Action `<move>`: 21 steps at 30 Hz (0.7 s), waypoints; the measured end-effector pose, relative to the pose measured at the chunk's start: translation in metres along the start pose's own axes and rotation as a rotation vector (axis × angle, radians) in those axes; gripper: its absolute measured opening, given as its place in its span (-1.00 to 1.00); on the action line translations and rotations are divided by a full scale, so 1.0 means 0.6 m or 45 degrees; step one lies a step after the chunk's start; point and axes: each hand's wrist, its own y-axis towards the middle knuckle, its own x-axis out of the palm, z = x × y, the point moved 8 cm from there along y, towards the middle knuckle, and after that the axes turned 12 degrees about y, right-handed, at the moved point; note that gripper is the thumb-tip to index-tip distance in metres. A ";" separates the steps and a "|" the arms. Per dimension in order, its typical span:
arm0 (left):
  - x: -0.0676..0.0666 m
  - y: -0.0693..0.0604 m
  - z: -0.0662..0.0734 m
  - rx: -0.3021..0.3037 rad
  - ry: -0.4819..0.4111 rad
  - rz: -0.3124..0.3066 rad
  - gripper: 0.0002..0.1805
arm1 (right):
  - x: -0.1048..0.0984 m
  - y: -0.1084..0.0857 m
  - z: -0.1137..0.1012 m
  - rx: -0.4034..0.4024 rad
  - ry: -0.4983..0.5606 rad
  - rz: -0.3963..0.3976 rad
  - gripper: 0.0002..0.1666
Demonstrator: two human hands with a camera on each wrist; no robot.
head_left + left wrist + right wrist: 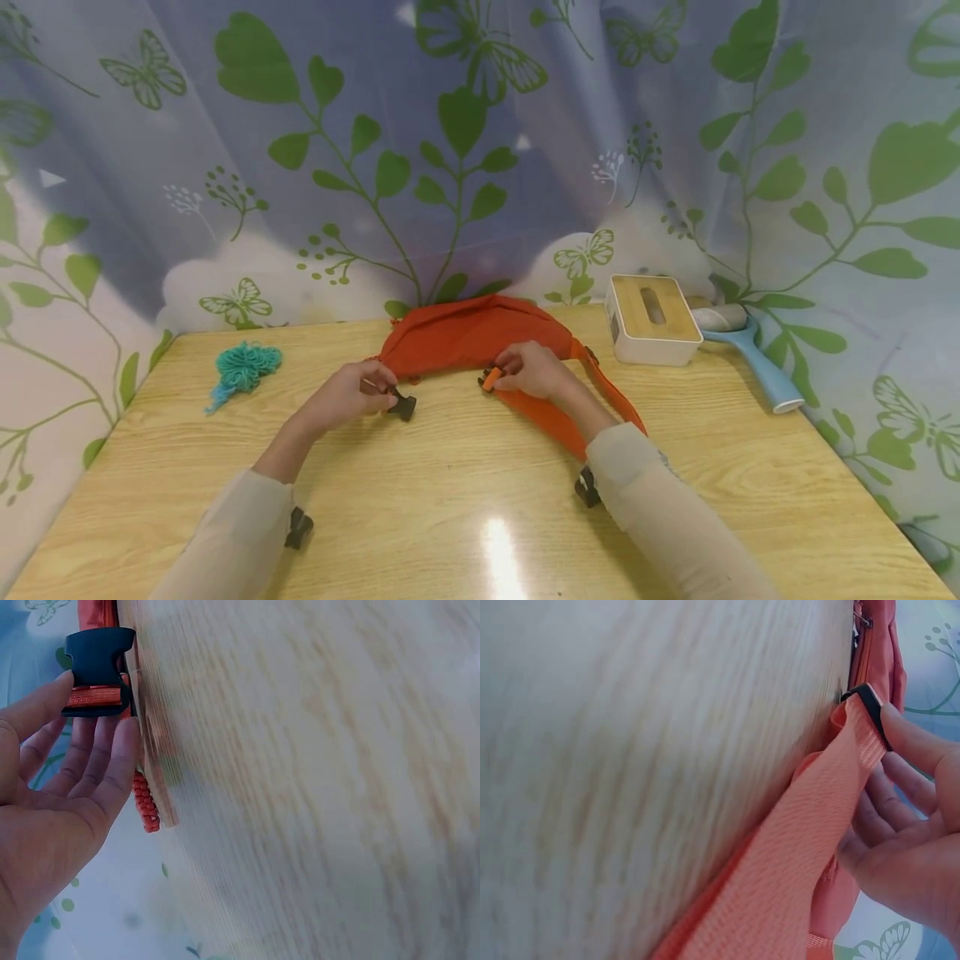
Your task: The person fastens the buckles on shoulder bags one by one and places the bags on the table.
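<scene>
While the red bag (pixel 472 333) lies lengthwise along the far edge of the tabletop (pixel 442 492), both my hands are at its near side, one on each half of a buckle.

My left hand (pixel 348 396): fingers bent, thumb and fingertips pinching the black socket half (pixel 403 407), just in front of the bag's left end. Left wrist view shows orange webbing (pixel 96 696) threaded at the base of that piece; a braided orange cord (pixel 145 802) hangs near my fingers.

My right hand (pixel 534 371): thumb and fingers pinching the black prong half (pixel 875 711), near the bag's front. A broad orange strap (pixel 613 392) runs from the bag's right end toward my right forearm; webbing also trails from the pinched piece. Buckle halves: apart, not joined.

Surroundings: teal yarn bundle (pixel 247 365) left of the bag, well apart from my left hand. White tissue box (pixel 656 321) with wooden lid, right of the bag; blue-handled roller (pixel 767 371) just beside it. Patterned curtain (pixel 337 167) behind, leaves and butterflies in green.
</scene>
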 end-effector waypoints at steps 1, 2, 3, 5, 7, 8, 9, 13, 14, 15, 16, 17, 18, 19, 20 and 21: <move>0.001 0.001 0.000 -0.001 -0.005 -0.001 -0.74 | 0.000 0.000 0.000 -0.010 0.014 -0.008 -0.56; 0.002 0.001 0.001 -0.001 -0.010 -0.005 -0.76 | 0.000 0.000 0.000 -0.018 0.029 -0.015 -0.56; 0.003 0.002 0.000 -0.006 -0.012 -0.006 -0.78 | 0.001 0.000 -0.001 -0.028 0.038 -0.021 -0.56; 0.005 0.003 -0.001 -0.010 -0.025 -0.014 -0.80 | 0.001 0.000 -0.003 -0.049 0.053 -0.034 -0.57; 0.007 0.004 -0.004 -0.019 -0.030 -0.019 -0.82 | 0.001 0.000 -0.004 -0.069 0.068 -0.044 -0.57; 0.007 0.004 -0.005 -0.024 -0.033 -0.022 -0.83 | 0.002 -0.001 -0.005 -0.073 0.084 -0.047 -0.58; 0.008 0.005 -0.007 -0.028 -0.037 -0.024 -0.83 | 0.002 -0.001 -0.005 -0.077 0.099 -0.051 -0.59; 0.008 0.007 -0.010 -0.017 -0.024 -0.024 -0.84 | 0.006 -0.003 -0.006 -0.077 0.184 -0.067 -0.61; 0.007 0.007 -0.010 -0.014 -0.022 -0.022 -0.84 | 0.007 -0.003 -0.006 -0.078 0.195 -0.070 -0.62; 0.006 0.008 -0.010 -0.009 -0.018 -0.017 -0.84 | 0.008 -0.003 -0.005 -0.075 0.205 -0.072 -0.62; 0.006 0.008 -0.010 -0.007 -0.018 -0.014 -0.84 | 0.009 -0.002 -0.005 -0.074 0.212 -0.074 -0.63; 0.005 0.008 -0.011 -0.009 -0.019 -0.011 -0.84 | 0.009 -0.001 -0.004 -0.073 0.213 -0.074 -0.63; 0.004 0.007 -0.011 -0.012 -0.022 -0.010 -0.84 | 0.009 -0.001 -0.004 -0.075 0.213 -0.076 -0.63; 0.004 0.007 -0.011 -0.012 -0.033 -0.012 -0.84 | 0.010 -0.001 -0.005 -0.076 0.214 -0.078 -0.63; 0.003 0.006 -0.010 -0.019 -0.042 -0.009 -0.84 | 0.010 -0.001 -0.005 -0.077 0.214 -0.082 -0.63; 0.003 0.005 -0.010 -0.026 -0.047 -0.007 -0.84 | 0.011 -0.002 -0.005 -0.077 0.214 -0.084 -0.63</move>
